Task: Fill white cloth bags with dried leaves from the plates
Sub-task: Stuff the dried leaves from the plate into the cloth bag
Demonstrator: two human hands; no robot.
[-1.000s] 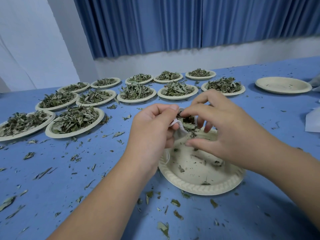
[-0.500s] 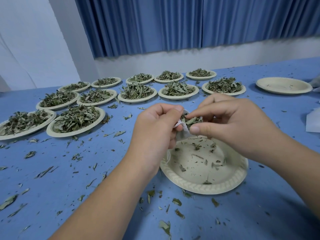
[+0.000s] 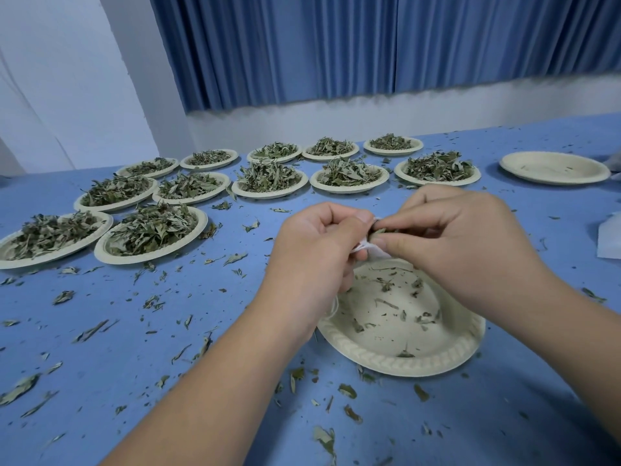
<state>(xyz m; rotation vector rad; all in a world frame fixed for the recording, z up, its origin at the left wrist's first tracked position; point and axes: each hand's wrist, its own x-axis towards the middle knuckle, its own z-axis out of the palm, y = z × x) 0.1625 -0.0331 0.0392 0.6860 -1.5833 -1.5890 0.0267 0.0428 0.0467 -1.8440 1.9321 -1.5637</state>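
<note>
Left hand [image 3: 316, 250] is pinching the seemingly limp, light bag [image 3: 373, 251] by its rim while right hand [image 3: 463, 243] is pinching brittle leaves [image 3: 378, 231] in.

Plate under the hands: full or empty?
Nearly empty. The plate holds only scattered leaf scraps, with its bare base showing, unlike the heaped plates behind it.

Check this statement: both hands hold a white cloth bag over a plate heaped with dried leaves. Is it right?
No. In the head view, the plate under the left hand and right hand is almost empty, only scraps left. The bag part is right.
</note>
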